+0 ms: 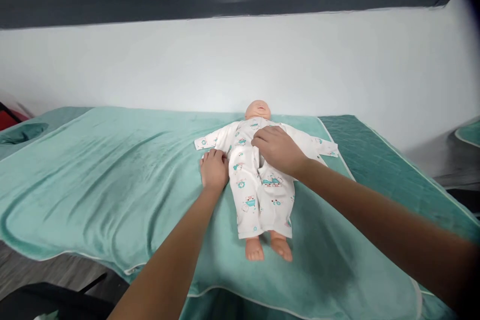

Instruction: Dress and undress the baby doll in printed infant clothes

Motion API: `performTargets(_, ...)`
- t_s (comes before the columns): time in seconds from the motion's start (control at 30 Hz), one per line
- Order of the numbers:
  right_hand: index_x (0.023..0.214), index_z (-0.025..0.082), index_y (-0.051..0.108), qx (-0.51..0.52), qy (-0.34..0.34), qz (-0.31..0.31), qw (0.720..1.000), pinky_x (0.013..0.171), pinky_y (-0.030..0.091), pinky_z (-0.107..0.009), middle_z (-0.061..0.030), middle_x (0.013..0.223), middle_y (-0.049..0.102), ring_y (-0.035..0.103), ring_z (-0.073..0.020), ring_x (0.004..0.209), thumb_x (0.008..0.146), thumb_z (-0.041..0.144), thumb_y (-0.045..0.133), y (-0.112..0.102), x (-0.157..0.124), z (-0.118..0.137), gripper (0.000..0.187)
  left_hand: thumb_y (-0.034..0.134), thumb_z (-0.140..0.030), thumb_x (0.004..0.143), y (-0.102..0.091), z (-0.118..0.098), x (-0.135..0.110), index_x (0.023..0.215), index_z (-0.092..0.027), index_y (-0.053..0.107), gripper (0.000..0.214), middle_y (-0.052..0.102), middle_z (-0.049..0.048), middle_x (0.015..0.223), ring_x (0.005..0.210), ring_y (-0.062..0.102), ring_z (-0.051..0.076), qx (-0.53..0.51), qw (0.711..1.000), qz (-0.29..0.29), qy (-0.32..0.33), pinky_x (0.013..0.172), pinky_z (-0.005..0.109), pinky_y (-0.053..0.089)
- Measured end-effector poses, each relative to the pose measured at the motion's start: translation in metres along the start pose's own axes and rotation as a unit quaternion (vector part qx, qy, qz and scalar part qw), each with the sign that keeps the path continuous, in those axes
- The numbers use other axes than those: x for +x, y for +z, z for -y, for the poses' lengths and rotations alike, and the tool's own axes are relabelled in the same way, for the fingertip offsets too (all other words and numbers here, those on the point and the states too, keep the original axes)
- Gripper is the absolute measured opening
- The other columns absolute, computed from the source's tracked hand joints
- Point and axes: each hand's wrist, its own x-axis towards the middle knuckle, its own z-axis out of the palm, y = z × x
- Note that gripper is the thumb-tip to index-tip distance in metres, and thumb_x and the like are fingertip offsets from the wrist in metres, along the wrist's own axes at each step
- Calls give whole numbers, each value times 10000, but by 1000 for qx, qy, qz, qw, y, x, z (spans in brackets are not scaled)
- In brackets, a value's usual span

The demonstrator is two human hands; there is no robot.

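Note:
A baby doll [258,109] lies on its back, head toward the wall and bare feet toward me. It wears a white printed baby romper [247,195] with long sleeves spread to both sides. My right hand [279,149] is over the chest, its bent fingers closed on the front of the romper. At the doll's side, just below the sleeve on the left, my left hand [214,169] has curled fingers against the romper's edge. The thumb and fingertips of that hand are partly hidden. A small gap in the cloth shows at the waist.
A light green plush blanket [105,175] lies wrinkled under the doll. Darker green cloth [382,160] covers the surface at the right. Behind stands a white wall [168,70] below a dark window frame [225,2]. A black object [52,302] is at the lower left.

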Motion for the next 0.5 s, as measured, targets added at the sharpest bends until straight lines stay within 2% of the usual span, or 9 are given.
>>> performTargets(0.23,1073,203,602,183,138,-28,973,970,388,-407,-73,1083,658,550,-242,1074,888,52,416,-8,-36,46,303,454,-224,917,0,-3,3,949,-229,655,204,661,100,1079,1043,553,298,21,1000,7,-5,859,436,407)
performTargets(0.37,1137,242,568,250,194,-23,948,989,425,-431,-63,1151,642,550,-242,1137,911,94,454,-27,-72,67,293,436,-246,934,0,-4,6,949,-219,660,226,658,104,1086,1058,548,305,33,999,11,-9,863,441,407)
performTargets(0.5,1225,300,515,271,238,-11,933,1001,467,-469,-72,1253,592,541,-264,1204,926,181,503,-44,-116,89,322,435,-241,934,-1,-6,6,963,-220,662,229,656,105,1096,1065,549,303,37,999,12,-8,858,432,409)
